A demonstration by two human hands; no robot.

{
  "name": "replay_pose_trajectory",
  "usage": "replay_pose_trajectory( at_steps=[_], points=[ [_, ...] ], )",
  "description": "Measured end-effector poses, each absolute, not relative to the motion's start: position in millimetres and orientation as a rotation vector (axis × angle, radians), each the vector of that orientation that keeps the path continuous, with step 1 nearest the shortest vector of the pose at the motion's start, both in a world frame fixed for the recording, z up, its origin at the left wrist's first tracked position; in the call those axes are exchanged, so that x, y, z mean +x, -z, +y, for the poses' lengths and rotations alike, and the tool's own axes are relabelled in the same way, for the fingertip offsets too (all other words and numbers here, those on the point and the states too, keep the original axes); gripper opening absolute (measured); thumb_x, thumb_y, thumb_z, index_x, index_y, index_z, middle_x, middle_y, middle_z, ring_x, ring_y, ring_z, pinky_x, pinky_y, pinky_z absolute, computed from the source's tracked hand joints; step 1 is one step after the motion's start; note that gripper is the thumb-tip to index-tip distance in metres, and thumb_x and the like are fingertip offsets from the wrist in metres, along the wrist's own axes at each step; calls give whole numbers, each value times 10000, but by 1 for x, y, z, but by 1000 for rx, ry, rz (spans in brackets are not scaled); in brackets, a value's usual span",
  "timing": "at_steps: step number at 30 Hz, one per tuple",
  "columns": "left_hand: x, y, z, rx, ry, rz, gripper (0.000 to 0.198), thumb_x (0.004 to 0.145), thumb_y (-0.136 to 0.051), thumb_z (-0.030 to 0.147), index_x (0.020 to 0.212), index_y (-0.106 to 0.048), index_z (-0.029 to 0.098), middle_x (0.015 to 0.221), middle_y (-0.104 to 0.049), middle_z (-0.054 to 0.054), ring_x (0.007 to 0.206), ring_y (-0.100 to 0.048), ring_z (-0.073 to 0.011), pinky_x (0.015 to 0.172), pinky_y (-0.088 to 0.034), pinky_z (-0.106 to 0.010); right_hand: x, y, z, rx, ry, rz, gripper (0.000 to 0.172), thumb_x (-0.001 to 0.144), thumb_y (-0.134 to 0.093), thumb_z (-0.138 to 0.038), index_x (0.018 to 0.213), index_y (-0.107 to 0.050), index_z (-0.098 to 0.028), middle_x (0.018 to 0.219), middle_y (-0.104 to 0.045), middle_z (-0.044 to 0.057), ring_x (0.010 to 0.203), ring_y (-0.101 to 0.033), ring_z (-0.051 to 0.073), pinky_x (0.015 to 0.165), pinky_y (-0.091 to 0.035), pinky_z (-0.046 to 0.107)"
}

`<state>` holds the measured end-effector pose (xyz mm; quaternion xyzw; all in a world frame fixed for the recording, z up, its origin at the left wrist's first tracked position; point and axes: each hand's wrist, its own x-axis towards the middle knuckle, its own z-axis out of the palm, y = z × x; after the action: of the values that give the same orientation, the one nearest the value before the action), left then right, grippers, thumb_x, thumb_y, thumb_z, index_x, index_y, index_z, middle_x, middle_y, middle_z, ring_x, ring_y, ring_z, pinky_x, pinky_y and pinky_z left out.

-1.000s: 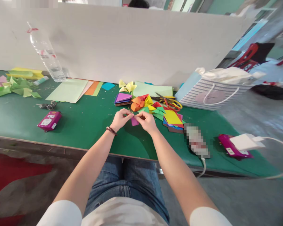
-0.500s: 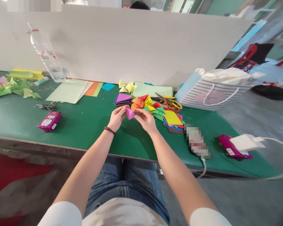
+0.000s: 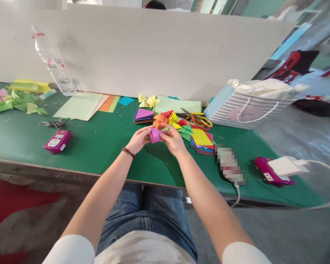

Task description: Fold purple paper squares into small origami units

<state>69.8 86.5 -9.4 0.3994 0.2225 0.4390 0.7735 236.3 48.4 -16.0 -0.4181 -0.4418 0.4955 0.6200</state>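
Purple paper [image 3: 155,135] has shifted slightly toward 3 o'clock, showing a broader face over the bench [image 3: 99,141], held at 9 o'clock by the left hand [image 3: 139,140] and at 3 by the right hand [image 3: 175,140], suggesting folding in progress.

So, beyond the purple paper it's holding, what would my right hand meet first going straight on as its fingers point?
Most likely the orange folded paper, just ahead of the right hand; height is hard to judge, so it might pass over.

Both forearms [image 3: 104,194] aslant inward; left hand [image 3: 139,140] and right hand [image 3: 175,140] close together, fingers [image 3: 146,131] bent
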Motion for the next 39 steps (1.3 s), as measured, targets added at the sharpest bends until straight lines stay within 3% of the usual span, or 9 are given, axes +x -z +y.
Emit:
replay_pose_trajectory(
  at_steps=[9,15,19,23,27,33,39],
  points=[
    [67,11,88,837,-935,546,282,800,-672,162,1082,-681,157,842,-711,-29,694,-646,-97,731,-515,-249,235,17,45,-882,-1398,-1000,453,608,-829,-335,1038,-688,-305,752,-669,-44,715,-621,123,685,-524,277],
    [68,10,87,849,-925,532,263,780,-720,201,1038,-692,155,879,-709,-31,722,-650,-99,727,-515,-242,236,22,48,-879,-1360,-1006,392,577,-836,-325,943,-697,-322,765,-681,-53,737,-628,123,745,-530,300],
    [67,8,85,876,-887,482,490,677,-787,114,1146,-654,168,878,-708,-33,792,-671,-134,791,-524,-278,237,25,50,-902,-1307,-1024,333,596,-815,-345,903,-692,-304,814,-693,-40,751,-632,134,729,-531,310],
    [66,8,85,879,-899,453,651,665,-775,65,1269,-573,200,778,-689,5,776,-674,-131,841,-518,-299,235,25,50,-935,-1275,-1069,416,594,-800,-337,992,-685,-308,893,-706,-27,767,-632,145,710,-531,316],
    [66,8,85,868,-875,432,646,659,-755,52,1264,-578,198,872,-703,-23,791,-675,-137,840,-514,-301,234,25,51,-959,-1231,-1119,443,586,-793,-311,1018,-692,-293,865,-707,-25,755,-626,148,694,-521,307],
    [67,8,85,842,-878,433,569,682,-734,61,1220,-607,197,962,-701,-27,852,-663,-135,845,-501,-284,232,27,52,-981,-1156,-1158,432,590,-796,-271,1013,-709,-262,1023,-720,9,912,-638,189,763,-511,318],
    [66,14,90,816,-884,515,446,768,-717,189,1199,-612,227,991,-700,-38,818,-661,-124,793,-509,-267,229,24,49,-984,-1105,-1159,492,600,-740,-305,1087,-688,-267,1044,-721,24,893,-643,203,744,-519,340]
  ],
)
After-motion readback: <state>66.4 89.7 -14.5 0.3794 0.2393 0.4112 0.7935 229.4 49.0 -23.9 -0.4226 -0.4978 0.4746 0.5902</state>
